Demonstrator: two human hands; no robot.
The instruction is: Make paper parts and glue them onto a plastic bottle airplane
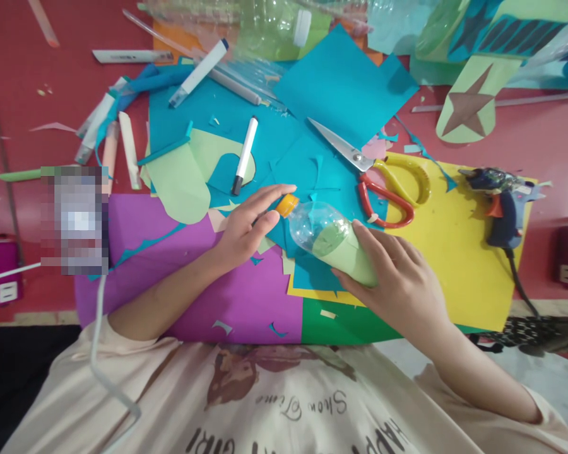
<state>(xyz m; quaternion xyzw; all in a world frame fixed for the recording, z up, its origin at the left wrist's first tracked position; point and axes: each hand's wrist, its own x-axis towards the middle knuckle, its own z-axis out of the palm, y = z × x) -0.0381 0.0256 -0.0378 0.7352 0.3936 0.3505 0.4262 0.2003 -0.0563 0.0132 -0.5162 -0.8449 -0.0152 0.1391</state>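
bottle [318, 232] between both hands – left hand [243, 230] pinching its orange cap [288, 205], right hand [400, 271] clasping its green body.

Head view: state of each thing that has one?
Bottle: capped, tilted, partly wrapped pale green, in right hand
Orange cap: on bottle, left hand touching, tightness unclear
Scissors: blades shut, lying flat
Glue gun: on its side, power unclear
Central marker: lying, apparently capped
Pixelated device: screen unreadable

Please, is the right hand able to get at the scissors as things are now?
Probably yes, but not freely: the right hand is wrapped around the bottle, so it would likely have to let go first. The scissors lie just beyond it, with no large thing between.
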